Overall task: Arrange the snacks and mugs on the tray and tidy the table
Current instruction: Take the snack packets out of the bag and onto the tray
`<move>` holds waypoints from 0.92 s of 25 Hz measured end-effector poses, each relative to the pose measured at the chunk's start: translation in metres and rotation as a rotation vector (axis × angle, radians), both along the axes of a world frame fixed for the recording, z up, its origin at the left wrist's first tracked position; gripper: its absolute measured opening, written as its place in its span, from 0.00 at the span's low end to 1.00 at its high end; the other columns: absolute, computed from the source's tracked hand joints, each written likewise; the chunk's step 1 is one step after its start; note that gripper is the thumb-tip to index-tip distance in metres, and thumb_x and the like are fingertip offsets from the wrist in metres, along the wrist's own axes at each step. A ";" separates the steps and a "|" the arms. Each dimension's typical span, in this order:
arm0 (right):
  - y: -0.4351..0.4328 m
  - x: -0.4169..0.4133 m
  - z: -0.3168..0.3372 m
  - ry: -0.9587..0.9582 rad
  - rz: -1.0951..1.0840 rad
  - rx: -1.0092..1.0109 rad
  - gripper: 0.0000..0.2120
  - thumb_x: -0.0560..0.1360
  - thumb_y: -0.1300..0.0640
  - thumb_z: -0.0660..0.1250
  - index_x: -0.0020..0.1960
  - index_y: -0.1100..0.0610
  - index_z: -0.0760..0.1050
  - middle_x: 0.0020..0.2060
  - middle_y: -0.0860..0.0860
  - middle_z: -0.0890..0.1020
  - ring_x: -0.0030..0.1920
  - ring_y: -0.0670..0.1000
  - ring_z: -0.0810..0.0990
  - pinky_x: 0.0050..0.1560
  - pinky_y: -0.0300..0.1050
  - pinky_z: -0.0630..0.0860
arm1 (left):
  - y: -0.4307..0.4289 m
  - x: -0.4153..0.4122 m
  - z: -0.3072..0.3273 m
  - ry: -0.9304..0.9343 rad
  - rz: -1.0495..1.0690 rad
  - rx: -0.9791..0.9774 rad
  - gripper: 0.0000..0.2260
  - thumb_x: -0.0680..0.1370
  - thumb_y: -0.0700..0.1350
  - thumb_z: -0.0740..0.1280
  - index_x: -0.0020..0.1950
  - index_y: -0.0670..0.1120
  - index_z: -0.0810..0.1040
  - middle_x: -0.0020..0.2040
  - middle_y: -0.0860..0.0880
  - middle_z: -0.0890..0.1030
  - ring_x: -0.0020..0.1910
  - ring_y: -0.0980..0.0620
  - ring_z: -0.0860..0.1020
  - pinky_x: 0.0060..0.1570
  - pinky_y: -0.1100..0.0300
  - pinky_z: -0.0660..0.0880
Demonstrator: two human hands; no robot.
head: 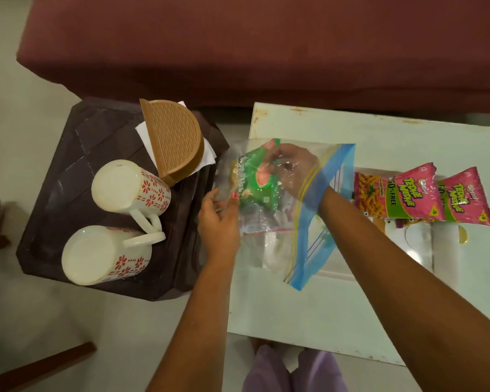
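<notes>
I see right hand [290,168] inside zip bag [277,210] gripping green packet [252,182], left hand [219,219] pinching bag's 9 o'clock edge; a snag could tip the mugs [130,190].

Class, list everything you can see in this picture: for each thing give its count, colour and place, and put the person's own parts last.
mugs: two, white with red flowers, upside down on the dark stool
stool: one, dark brown, left of the table
napkin holder: one, tan, half-round, on white napkins at the stool's back
zip bag: one, clear with blue seal, held over the table's left edge
green packet: one, inside the zip bag
pink snack packets: at least three, on the white tray, right
tray: one, white, on the table
table: one, white
sofa: one, maroon, behind
left hand: one, fingers gripping the bag from outside
right hand: one, inside the bag, on the green packet
</notes>
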State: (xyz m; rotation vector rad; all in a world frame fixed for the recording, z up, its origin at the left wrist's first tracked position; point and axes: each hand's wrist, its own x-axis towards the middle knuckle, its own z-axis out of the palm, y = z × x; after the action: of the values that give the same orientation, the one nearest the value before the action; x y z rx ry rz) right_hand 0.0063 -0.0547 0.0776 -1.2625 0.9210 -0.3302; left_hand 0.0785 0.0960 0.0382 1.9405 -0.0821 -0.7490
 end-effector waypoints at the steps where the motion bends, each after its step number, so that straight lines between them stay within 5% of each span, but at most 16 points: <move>1: -0.004 -0.007 -0.002 0.028 -0.021 0.027 0.12 0.77 0.76 0.53 0.46 0.64 0.72 0.35 0.50 0.71 0.29 0.38 0.72 0.32 0.26 0.68 | -0.002 0.000 0.000 -0.028 0.014 0.018 0.17 0.75 0.52 0.68 0.63 0.50 0.73 0.55 0.49 0.78 0.53 0.51 0.78 0.44 0.64 0.73; 4: -0.009 -0.050 0.002 0.119 -0.082 0.071 0.18 0.79 0.71 0.49 0.36 0.60 0.71 0.33 0.55 0.72 0.27 0.40 0.74 0.35 0.29 0.69 | -0.009 -0.002 0.000 -0.119 -0.017 0.134 0.20 0.75 0.54 0.67 0.63 0.47 0.73 0.60 0.45 0.77 0.54 0.49 0.77 0.44 0.64 0.73; 8: 0.004 -0.117 0.009 0.003 -0.209 0.098 0.20 0.79 0.67 0.52 0.44 0.47 0.78 0.42 0.43 0.81 0.44 0.43 0.79 0.36 0.40 0.76 | -0.023 -0.015 0.005 -0.137 -0.057 0.278 0.22 0.76 0.53 0.66 0.66 0.44 0.70 0.64 0.40 0.73 0.61 0.42 0.74 0.56 0.50 0.74; 13: 0.000 -0.191 0.016 -0.133 -0.413 -0.016 0.22 0.75 0.71 0.52 0.37 0.49 0.75 0.36 0.43 0.79 0.38 0.41 0.77 0.33 0.36 0.76 | -0.036 -0.057 0.028 -0.571 -0.428 0.433 0.33 0.75 0.61 0.60 0.76 0.54 0.52 0.77 0.43 0.55 0.75 0.38 0.54 0.69 0.35 0.53; 18: 0.000 -0.265 0.012 -0.151 -0.718 -0.100 0.23 0.72 0.74 0.50 0.32 0.51 0.71 0.31 0.44 0.73 0.34 0.43 0.71 0.31 0.34 0.69 | -0.051 -0.127 0.040 -0.607 -0.755 0.341 0.41 0.69 0.71 0.57 0.76 0.58 0.47 0.79 0.46 0.48 0.77 0.38 0.45 0.69 0.33 0.51; 23: 0.003 -0.332 -0.017 -0.052 -0.872 -0.017 0.19 0.67 0.72 0.50 0.29 0.53 0.68 0.28 0.48 0.69 0.32 0.49 0.66 0.33 0.39 0.63 | -0.053 -0.137 0.027 -0.629 -0.756 0.467 0.38 0.75 0.53 0.66 0.77 0.56 0.45 0.78 0.43 0.51 0.76 0.37 0.49 0.69 0.36 0.58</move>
State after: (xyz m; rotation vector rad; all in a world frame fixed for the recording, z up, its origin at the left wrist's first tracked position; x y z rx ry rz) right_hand -0.3254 -0.0520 0.0607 -0.7985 1.3927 -1.0454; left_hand -0.0589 0.0429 0.0652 2.5564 -1.1622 -0.6222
